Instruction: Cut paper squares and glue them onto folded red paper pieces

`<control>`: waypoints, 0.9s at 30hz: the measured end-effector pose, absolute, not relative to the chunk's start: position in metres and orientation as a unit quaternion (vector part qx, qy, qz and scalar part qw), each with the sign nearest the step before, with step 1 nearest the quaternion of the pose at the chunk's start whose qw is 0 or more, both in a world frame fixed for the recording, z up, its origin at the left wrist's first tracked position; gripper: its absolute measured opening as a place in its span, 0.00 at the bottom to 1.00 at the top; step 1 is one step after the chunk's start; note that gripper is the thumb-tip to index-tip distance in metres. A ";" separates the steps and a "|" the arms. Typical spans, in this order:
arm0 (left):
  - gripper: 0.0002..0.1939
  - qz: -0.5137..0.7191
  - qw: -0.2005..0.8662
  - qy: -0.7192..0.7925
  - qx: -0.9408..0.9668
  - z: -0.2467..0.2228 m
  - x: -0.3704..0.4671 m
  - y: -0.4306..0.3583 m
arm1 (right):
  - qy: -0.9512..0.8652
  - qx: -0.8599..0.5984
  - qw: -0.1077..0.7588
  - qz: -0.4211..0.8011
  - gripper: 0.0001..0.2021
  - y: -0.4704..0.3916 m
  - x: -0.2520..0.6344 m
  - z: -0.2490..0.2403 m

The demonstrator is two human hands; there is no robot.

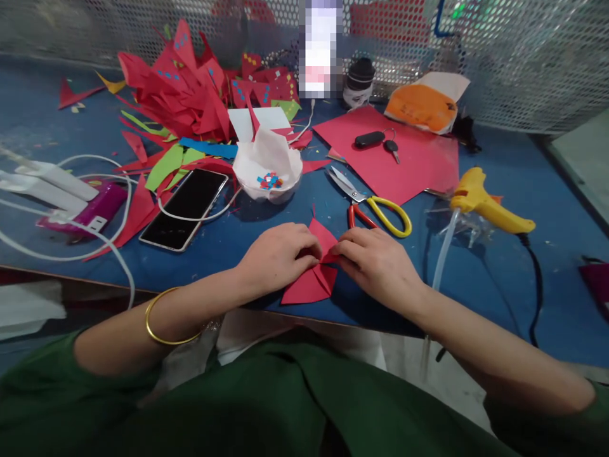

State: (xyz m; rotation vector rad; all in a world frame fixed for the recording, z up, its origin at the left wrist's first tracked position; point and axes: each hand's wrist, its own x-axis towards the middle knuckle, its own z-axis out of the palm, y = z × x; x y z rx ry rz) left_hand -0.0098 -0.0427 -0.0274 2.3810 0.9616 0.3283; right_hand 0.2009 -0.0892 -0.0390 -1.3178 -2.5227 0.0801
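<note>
A folded red paper piece [311, 285] lies at the front edge of the blue table, with creases meeting near its middle. My left hand [284, 255] has its fingers bent and closed on the paper's left side. On the right side, my right hand [375, 263] pinches the paper's edge between thumb and fingers. Scissors [349, 186] with one red and one yellow handle lie just beyond my right hand, blades partly apart. Behind my left hand stands a white bowl [247, 166] holding small blue and red bits.
A black phone [186, 206], white cables and a purple power bank [102, 209] lie left. Red paper scraps [185, 95] pile up behind. Red sheets [371, 171] with keys [391, 147] lie back right, near a yellow glue gun [490, 206]. Metal mesh [514, 57] stands behind.
</note>
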 end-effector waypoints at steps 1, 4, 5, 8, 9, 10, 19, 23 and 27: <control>0.05 0.124 0.280 0.359 0.882 -0.029 -0.008 -0.042 | -0.870 -0.465 0.159 0.048 0.10 -0.089 0.202 -0.040; 0.05 0.140 0.289 0.365 0.874 -0.033 -0.008 -0.042 | -0.851 -0.478 0.192 0.100 0.08 -0.088 0.205 -0.042; 0.05 0.144 0.289 0.368 0.872 -0.033 -0.009 -0.042 | -0.846 -0.482 0.201 0.112 0.08 -0.088 0.205 -0.043; 0.05 0.150 0.288 0.376 0.868 -0.034 -0.010 -0.044 | -0.830 -0.494 0.227 0.127 0.08 -0.089 0.206 -0.044; 0.05 0.150 0.287 0.378 0.868 -0.034 -0.010 -0.044 | -0.825 -0.499 0.233 0.130 0.08 -0.089 0.206 -0.044; 0.05 0.150 0.286 0.379 0.867 -0.033 -0.010 -0.045 | -0.820 -0.505 0.236 0.133 0.09 -0.090 0.205 -0.044; 0.03 0.144 0.267 0.401 0.864 -0.032 -0.004 -0.047 | -0.780 -0.571 0.209 0.150 0.06 -0.092 0.196 -0.044; 0.05 0.153 0.257 0.414 0.860 -0.035 -0.002 -0.048 | -0.774 -0.579 0.211 0.148 0.05 -0.090 0.197 -0.045; 0.06 0.164 0.269 0.415 0.853 -0.037 -0.002 -0.047 | -0.764 -0.567 0.260 0.163 0.06 -0.083 0.212 -0.034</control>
